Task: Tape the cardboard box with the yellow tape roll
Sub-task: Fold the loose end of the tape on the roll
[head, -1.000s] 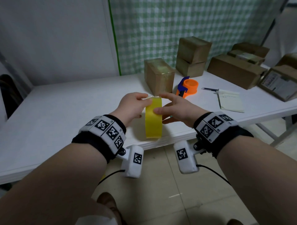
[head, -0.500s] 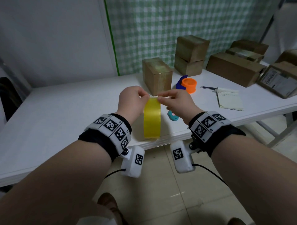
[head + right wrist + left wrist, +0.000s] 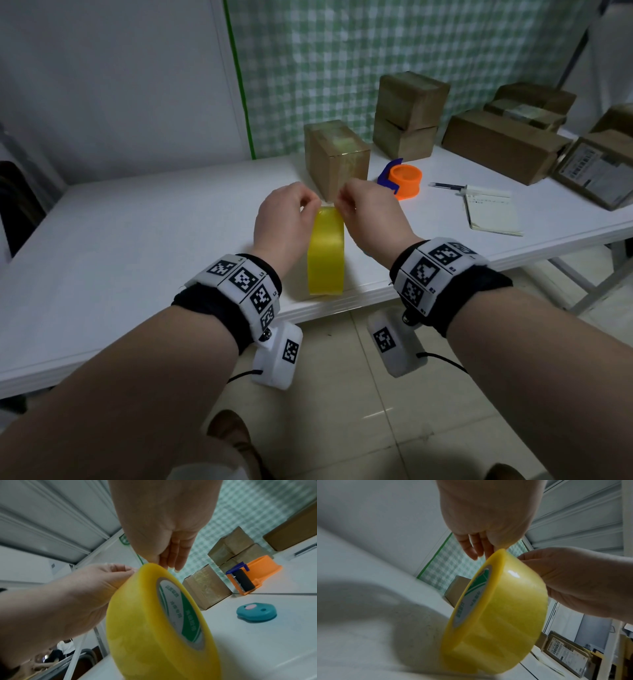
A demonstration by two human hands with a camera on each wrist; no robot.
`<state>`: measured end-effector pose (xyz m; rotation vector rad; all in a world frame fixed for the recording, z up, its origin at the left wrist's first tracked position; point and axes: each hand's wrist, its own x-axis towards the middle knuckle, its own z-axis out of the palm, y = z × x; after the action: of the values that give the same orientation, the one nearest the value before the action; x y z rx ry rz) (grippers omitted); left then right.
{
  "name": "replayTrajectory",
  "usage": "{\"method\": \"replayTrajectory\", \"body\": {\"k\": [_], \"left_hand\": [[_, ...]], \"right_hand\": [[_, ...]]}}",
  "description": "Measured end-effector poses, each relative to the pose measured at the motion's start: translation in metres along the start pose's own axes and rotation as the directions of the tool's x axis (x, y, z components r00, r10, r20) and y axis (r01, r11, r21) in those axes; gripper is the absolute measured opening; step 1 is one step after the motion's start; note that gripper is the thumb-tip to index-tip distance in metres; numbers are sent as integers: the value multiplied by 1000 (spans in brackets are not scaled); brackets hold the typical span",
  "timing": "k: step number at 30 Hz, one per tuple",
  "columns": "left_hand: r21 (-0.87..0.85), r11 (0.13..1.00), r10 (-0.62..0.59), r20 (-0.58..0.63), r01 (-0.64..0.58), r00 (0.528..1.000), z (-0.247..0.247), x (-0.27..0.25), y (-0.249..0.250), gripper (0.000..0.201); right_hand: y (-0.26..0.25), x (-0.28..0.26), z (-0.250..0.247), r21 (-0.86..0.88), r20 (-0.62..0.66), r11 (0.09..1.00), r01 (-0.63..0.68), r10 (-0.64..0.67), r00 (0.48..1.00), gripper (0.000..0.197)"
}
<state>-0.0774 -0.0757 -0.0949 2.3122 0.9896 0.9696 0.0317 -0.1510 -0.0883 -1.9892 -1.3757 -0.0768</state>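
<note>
The yellow tape roll [image 3: 325,253] stands on its edge on the white table [image 3: 137,246], close to the front edge. My left hand [image 3: 310,205] and right hand [image 3: 342,202] meet at the roll's top and pinch it from either side with curled fingers. The left wrist view shows the left hand [image 3: 479,547] above the roll [image 3: 501,615]; the right wrist view shows the right hand [image 3: 169,561] on the roll's [image 3: 145,622] top rim. A small cardboard box [image 3: 337,157] stands just behind my hands. Whether a tape end is lifted is hidden.
An orange tape dispenser [image 3: 404,180] sits right of the box, with a pen [image 3: 445,186] and a notepad [image 3: 493,216] further right. A teal cutter [image 3: 248,613] lies near the roll. Stacked boxes [image 3: 411,113] and flat boxes [image 3: 500,144] fill the back right.
Both hands have slid up from the roll's sides to its top, and the fingers have closed into a pinch there. The roll stays standing in the same spot.
</note>
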Motion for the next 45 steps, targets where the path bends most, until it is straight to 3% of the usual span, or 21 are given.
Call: {"method": "replayTrajectory", "body": {"k": [7, 12, 17, 26, 31, 40, 45], "left_hand": [[29, 999, 26, -69, -24, 997, 8, -6, -1, 17], [-80, 997, 8, -112, -17, 994, 12, -9, 1, 13], [-250, 968, -40, -63, 23, 997, 7, -6, -4, 8], [-376, 925, -49, 40, 60, 998, -5, -1, -8, 10], [-555, 806, -172, 114, 206, 978, -10, 0, -9, 31], [-548, 819, -126, 116, 169, 985, -10, -2, -10, 31], [-527, 837, -108, 109, 149, 988, -9, -3, -10, 35]], "right_hand": [[-1, -6, 6, -89, -59, 993, 78, -83, 995, 20], [2, -4, 8, 87, -98, 996, 29, -20, 995, 19], [5, -2, 7, 312, -30, 949, -49, 61, 998, 6], [8, 2, 0, 481, 35, 861, -166, 171, 985, 30], [8, 1, -5, 609, 97, 751, -255, 250, 964, 21], [4, -2, -11, 625, 172, 741, -245, 175, 969, 33], [3, -4, -11, 617, 140, 754, -225, 176, 974, 36]]}}
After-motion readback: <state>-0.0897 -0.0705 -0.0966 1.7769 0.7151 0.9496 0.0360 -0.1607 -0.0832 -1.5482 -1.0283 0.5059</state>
